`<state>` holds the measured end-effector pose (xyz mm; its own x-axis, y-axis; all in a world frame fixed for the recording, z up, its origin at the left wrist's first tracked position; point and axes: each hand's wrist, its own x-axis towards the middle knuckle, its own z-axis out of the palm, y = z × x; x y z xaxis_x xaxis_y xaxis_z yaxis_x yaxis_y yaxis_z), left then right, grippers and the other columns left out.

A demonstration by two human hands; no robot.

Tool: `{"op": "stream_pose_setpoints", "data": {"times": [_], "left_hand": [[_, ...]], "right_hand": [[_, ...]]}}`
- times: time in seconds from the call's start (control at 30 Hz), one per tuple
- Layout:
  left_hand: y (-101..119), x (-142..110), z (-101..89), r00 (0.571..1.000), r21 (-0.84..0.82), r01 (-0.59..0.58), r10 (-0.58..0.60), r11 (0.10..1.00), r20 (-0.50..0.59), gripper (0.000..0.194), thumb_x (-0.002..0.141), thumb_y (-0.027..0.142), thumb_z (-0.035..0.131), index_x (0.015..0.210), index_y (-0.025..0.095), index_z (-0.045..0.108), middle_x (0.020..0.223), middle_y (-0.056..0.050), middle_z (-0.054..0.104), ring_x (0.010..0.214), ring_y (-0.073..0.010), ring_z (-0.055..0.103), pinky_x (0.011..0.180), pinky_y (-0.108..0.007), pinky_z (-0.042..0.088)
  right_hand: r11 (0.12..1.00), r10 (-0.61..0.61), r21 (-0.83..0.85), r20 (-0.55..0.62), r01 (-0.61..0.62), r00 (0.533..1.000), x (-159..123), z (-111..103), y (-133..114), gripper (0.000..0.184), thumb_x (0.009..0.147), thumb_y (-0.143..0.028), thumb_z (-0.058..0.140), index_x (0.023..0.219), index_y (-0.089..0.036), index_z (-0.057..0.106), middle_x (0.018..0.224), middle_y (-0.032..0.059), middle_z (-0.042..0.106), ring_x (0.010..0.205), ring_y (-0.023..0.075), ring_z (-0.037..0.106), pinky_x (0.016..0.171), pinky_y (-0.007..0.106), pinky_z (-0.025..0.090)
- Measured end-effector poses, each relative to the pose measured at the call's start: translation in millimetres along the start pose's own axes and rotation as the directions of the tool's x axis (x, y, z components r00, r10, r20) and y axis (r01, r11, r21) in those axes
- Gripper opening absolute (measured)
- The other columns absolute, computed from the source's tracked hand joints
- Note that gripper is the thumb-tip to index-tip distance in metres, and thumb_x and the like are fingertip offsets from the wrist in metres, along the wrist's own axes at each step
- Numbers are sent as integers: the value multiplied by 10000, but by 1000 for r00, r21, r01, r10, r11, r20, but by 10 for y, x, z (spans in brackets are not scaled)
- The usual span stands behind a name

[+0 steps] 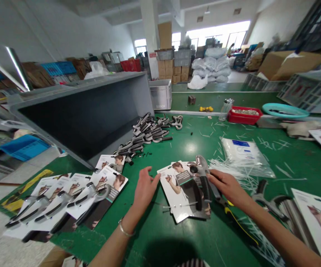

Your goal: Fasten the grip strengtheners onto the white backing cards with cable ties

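Observation:
My right hand [227, 187] grips a black-and-silver hand-grip tool [205, 181] above a small stack of printed cards [184, 196], each showing a person's arm. My left hand [146, 189] is open, holding nothing, its fingertips at the stack's left edge. Further left, several cards with black-handled grip tools [65, 200] lie on them in a row. A heap of loose grip tools [146, 135] sits on the green work mat [160, 237] beyond my hands.
A grey metal bin [79, 122] stands at the left. To the right lie a clear bag of white plastic strips [241, 154], scattered strips and large printed sheets [316, 218]. A red tray [243, 115] and teal dish [285, 110] sit behind; a steel box [161, 94] stands further back.

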<state>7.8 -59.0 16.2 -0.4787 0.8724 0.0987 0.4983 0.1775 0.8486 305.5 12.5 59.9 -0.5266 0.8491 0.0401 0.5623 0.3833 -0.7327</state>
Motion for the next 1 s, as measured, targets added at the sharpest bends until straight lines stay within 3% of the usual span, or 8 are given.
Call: {"op": "stream_pose_setpoints", "data": {"times": [0.07,0.13,0.33,0.6,0.7,0.8,0.9,1.0], "left_hand": [[-241,133,101,983,-150,151,-132,977,127,448,764,349,717,1121,122,572,913,-81,658,650,-171,622,591,-313,534],[-347,259,267,959,-274,196,-126,941,253,430,772,322,704,1121,115,561,812,-47,655,574,-152,610,502,-271,507],[-187,564,599,944,-350,124,-2,928,329,305,751,275,698,1012,131,635,707,-4,649,463,-111,560,436,-230,463],[-304,384,430,957,-286,89,-2,954,290,306,872,360,571,1089,169,671,872,-51,695,671,-153,630,534,-243,483],[-203,292,386,967,-170,-86,124,982,224,242,902,299,538,1060,193,689,983,-65,699,842,-193,650,737,-321,526],[-7,230,394,935,3,-337,334,941,121,240,934,226,498,1070,206,696,1081,-74,664,1042,-218,594,974,-398,443],[189,157,463,857,45,-475,451,879,250,240,940,199,513,1091,215,699,1125,-66,659,1083,-215,562,1018,-412,387],[311,56,550,804,-17,-483,452,875,386,129,902,227,614,960,220,729,1036,-34,703,1027,-205,578,972,-384,391]], "right_hand": [[996,-5,-90,19,7,1000,69,21,-6,385,993,-485,395,1054,-214,661,1042,77,715,984,272,651,856,358,462],[987,-20,-158,44,26,999,207,106,-95,358,998,-449,403,1170,-200,594,1098,97,703,994,266,655,852,345,455],[936,17,-350,130,30,991,601,363,-314,330,977,-336,471,1259,-169,510,1097,142,702,1010,264,667,802,296,441],[842,212,-529,139,-108,967,35,527,-188,391,989,-416,416,1251,-143,516,931,163,726,822,310,697,705,364,467],[831,125,-545,-9,-109,992,-192,511,-212,465,952,-453,501,1305,-150,504,1046,189,688,968,354,646,803,443,487],[900,-83,-432,-45,55,996,-286,484,-226,380,923,-342,581,1270,-192,544,1201,163,604,1131,328,544,952,462,458],[947,-182,-262,36,185,983,-263,522,-187,167,921,-213,579,1081,-227,626,1140,97,593,1104,261,531,955,401,464],[964,-188,-187,25,189,982,-173,616,-101,72,934,-213,577,913,-214,647,1028,72,596,1030,237,543,912,386,473]]}}
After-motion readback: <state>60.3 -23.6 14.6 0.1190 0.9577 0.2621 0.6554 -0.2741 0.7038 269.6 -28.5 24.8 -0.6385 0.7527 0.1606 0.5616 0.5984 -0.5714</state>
